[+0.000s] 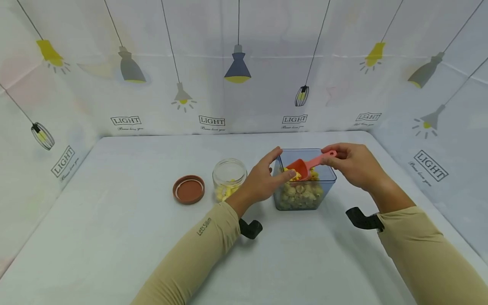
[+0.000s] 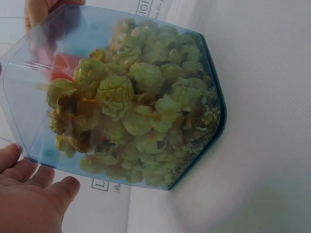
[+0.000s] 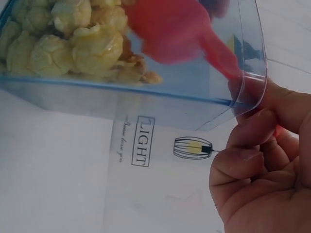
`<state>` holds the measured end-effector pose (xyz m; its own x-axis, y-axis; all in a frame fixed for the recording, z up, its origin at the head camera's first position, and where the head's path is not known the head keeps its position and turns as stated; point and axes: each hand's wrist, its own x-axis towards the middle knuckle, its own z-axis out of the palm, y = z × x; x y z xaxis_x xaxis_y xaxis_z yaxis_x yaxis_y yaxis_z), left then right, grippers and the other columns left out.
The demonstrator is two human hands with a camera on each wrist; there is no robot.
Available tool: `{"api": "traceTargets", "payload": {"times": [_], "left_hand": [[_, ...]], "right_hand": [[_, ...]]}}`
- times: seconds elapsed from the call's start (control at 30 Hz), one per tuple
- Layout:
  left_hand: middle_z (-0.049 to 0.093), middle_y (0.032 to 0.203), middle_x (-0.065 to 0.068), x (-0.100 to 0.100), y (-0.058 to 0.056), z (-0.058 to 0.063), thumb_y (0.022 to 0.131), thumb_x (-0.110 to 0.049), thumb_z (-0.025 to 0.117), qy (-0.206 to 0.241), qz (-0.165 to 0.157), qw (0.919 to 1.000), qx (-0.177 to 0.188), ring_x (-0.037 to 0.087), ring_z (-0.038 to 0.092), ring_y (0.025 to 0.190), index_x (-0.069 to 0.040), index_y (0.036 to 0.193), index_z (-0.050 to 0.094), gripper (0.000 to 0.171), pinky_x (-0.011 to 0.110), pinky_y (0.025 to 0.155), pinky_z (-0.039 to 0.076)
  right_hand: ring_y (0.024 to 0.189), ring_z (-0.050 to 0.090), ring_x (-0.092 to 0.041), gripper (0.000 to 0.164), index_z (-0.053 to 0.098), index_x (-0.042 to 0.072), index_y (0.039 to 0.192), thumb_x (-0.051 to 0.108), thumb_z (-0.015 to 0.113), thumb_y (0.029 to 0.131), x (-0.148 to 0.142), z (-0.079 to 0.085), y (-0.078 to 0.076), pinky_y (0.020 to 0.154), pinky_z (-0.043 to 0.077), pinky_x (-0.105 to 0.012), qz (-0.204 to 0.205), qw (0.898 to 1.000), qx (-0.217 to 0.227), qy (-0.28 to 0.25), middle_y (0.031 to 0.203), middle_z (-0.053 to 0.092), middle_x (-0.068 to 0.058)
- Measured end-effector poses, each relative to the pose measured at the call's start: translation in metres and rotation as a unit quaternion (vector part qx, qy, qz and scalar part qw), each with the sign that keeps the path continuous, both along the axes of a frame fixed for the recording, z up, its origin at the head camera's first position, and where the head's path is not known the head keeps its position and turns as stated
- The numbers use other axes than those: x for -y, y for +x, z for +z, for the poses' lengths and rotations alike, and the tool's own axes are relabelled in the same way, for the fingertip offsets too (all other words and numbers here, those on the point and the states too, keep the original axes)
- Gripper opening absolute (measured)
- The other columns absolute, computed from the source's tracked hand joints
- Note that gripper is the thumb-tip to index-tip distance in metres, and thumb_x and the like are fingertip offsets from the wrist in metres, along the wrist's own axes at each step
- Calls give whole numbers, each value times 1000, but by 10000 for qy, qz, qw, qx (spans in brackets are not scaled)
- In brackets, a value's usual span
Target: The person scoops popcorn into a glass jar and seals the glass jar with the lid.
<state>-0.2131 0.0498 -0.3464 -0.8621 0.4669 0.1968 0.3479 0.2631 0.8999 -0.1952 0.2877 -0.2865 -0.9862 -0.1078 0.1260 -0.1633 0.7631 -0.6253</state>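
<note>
A bluish clear container [image 1: 324, 188] of popcorn [image 1: 299, 195] stands on the table at right of centre. My left hand [image 1: 263, 176] lies against its left side, fingers fairly straight, index finger by the far corner and thumb at the front rim. In the left wrist view, fingertips [image 2: 43, 175] touch the container's wall. My right hand [image 1: 354, 165] pinches the handle of a pinkish-red scoop [image 1: 303, 168] at the right rim. The scoop's bowl sits inside the container, against the popcorn. Through the wall in the right wrist view, popcorn [image 3: 97, 48] lies beside the scoop.
Left of the container, an open clear jar [image 1: 229, 169] holds some yellow pieces, partly hidden by my left hand. A brown lid [image 1: 188, 189] lies left of the jar. A white cloth with printed lamps rises behind and beside the white table [image 1: 114, 220].
</note>
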Motion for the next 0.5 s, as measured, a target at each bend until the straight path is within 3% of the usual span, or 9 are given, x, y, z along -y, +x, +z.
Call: {"api": "traceTargets", "payload": {"times": [0.27, 0.5], "left_hand": [[25, 142, -11, 1, 1, 1, 83, -51, 55, 30, -38, 10000, -42, 4, 23, 128, -22, 143, 20, 75, 35, 100, 30], [24, 142, -12, 1, 1, 1, 82, -52, 55, 15, -5, 10000, -48, 3, 22, 128, -22, 143, 22, 75, 35, 100, 30]], "right_hand": [[80, 51, -22, 48, 61, 9, 108, 49, 57, 82, 4, 0, 6, 64, 41, -35, -364, 9992, 85, -161, 91, 65, -12], [80, 50, -23, 47, 60, 11, 110, 49, 56, 82, 3, -2, 10, 61, 40, -32, -382, 9983, 96, -427, 90, 63, -12]]}}
